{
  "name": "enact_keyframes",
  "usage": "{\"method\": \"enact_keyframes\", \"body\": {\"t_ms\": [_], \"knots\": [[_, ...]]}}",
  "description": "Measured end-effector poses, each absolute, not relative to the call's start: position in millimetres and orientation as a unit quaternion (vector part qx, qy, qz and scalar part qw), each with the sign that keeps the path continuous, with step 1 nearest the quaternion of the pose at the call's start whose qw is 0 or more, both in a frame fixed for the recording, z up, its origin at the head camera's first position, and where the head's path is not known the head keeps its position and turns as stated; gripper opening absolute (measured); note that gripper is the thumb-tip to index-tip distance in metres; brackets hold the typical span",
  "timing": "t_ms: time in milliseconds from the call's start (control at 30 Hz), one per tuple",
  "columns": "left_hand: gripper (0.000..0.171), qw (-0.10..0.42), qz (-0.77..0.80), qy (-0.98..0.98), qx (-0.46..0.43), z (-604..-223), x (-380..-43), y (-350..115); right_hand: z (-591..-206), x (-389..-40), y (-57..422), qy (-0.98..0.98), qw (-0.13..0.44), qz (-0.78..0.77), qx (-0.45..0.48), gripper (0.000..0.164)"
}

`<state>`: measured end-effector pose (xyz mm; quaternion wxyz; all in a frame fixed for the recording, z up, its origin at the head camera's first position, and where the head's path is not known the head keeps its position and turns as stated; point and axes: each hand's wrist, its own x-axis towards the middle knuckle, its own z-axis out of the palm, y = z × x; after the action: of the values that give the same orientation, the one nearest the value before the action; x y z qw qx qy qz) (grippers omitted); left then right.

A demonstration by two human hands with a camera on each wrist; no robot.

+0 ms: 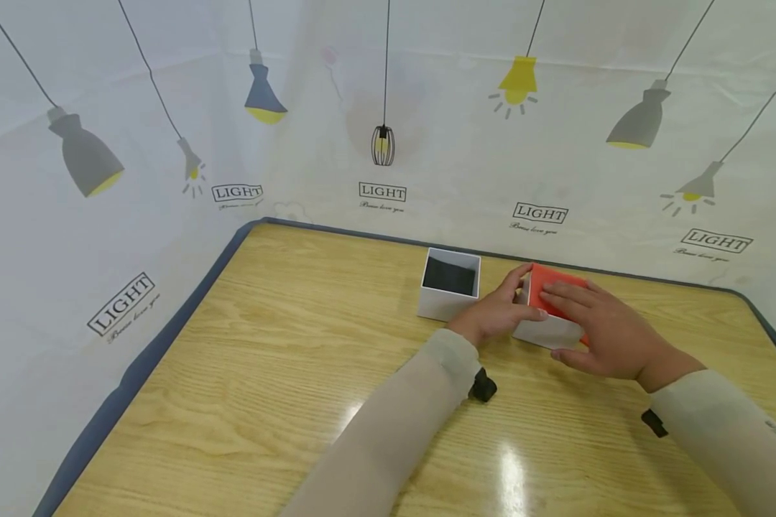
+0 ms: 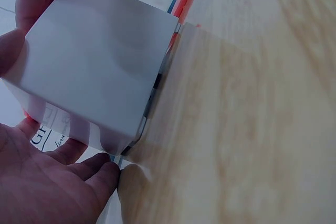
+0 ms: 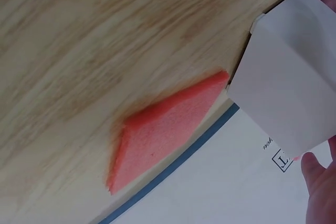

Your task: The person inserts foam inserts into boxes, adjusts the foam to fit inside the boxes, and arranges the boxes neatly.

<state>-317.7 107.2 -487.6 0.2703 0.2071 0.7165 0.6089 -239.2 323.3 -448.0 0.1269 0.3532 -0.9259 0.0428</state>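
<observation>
A white box with a red top (image 1: 559,283) stands between both hands in the head view. My left hand (image 1: 494,316) grips its left side, thumb at the front upper edge; in the left wrist view its fingers (image 2: 68,156) lie along one white wall. My right hand (image 1: 611,330) rests on the red top with straight fingers, thumb low at the front right corner. Beside the box, a flat red slab (image 3: 168,124) lies on the wood in the right wrist view; the right hand mostly hides it from above.
Left of the hands stands a second white box (image 1: 435,304), open upward, with a black insert (image 1: 449,276) inside. The wooden table (image 1: 265,345) ends at a dark blue edge against a white curtain (image 1: 323,129) printed with lamps.
</observation>
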Motion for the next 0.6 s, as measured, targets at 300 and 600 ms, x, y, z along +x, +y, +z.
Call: {"method": "enact_keyframes", "body": {"t_ms": [300, 600], "knots": [[0.092, 0.269, 0.612, 0.715, 0.206, -487.2, -316.5, 107.8, -447.4, -238.7, 321.4, -0.927, 0.127, 0.04, 0.351, 0.084], [0.092, 0.271, 0.608, 0.718, 0.203, -486.6, -315.9, 106.9, -441.0, -243.1, 320.4, -0.945, 0.111, 0.028, 0.306, 0.086]]}}
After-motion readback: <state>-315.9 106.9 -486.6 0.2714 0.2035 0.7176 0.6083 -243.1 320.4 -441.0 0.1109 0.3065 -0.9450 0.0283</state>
